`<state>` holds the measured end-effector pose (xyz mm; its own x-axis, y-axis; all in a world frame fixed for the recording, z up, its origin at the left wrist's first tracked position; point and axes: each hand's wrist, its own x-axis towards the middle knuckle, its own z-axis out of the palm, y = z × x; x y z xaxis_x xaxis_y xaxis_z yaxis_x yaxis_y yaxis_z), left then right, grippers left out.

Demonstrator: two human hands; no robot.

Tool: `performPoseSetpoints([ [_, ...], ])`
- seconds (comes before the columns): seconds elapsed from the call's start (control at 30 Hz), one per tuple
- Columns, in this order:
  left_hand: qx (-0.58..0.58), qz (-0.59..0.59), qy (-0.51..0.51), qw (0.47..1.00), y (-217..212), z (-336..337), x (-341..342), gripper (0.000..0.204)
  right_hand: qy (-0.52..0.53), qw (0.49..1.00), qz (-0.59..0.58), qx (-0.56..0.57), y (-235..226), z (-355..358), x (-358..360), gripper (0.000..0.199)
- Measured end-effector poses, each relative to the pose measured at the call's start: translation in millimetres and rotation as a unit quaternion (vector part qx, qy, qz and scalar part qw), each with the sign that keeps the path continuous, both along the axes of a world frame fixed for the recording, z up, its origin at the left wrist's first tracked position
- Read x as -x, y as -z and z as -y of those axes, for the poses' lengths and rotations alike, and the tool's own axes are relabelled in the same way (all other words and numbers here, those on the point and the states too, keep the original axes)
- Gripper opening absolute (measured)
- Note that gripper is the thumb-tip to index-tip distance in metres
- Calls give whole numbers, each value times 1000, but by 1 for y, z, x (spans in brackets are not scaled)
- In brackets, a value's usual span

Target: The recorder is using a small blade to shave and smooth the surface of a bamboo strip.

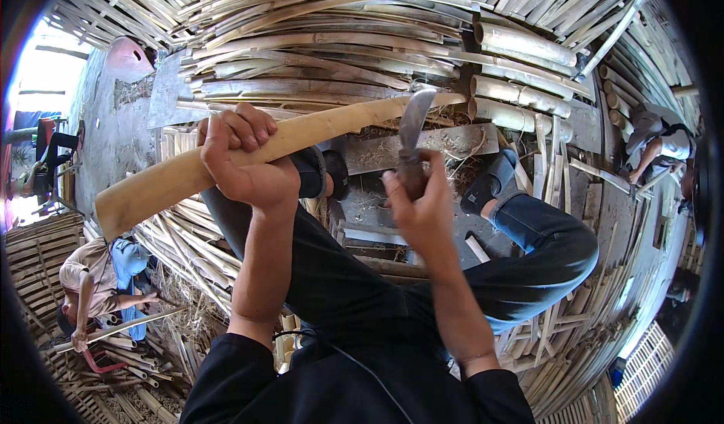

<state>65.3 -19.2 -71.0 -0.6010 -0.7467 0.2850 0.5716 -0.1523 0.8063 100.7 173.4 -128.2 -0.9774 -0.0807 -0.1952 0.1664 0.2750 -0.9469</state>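
Note:
My left hand (245,156) is wrapped round a long split bamboo strip (317,128), its fingers over the upper edge. The strip slants from its wide near end at the left up to a narrow far end at the right. In my right hand (422,205) is a knife (412,126) with a dark handle, closed in the fingers. Its broad curved blade points up and lies in front of the strip's far part; whether it touches the strip I cannot tell. Below both hands are my legs in dark jeans, spread apart.
Long bamboo slats (317,47) are heaped ahead, with thick bamboo poles (520,66) to their right. A wooden board (430,146) covered in shavings lies between my feet. A co-worker (98,281) handles a bamboo piece at lower left; another person (664,141) bends over at far right.

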Motion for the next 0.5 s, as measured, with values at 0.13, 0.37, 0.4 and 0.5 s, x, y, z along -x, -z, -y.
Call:
performPoseSetpoints([
  [0.13,30,-19,33,999,0,-5,-4,30,36,980,-174,-94,33,29,-21,36],
  [0.37,15,6,-10,1000,5,-5,-7,31,8,983,-159,-91,22,43,0,29],
  [0.4,38,-8,7,999,5,-9,-12,31,12,983,-163,-81,10,42,-9,31],
  [0.5,56,-16,14,998,3,-17,-19,32,-35,962,-156,-220,48,24,-8,34],
])
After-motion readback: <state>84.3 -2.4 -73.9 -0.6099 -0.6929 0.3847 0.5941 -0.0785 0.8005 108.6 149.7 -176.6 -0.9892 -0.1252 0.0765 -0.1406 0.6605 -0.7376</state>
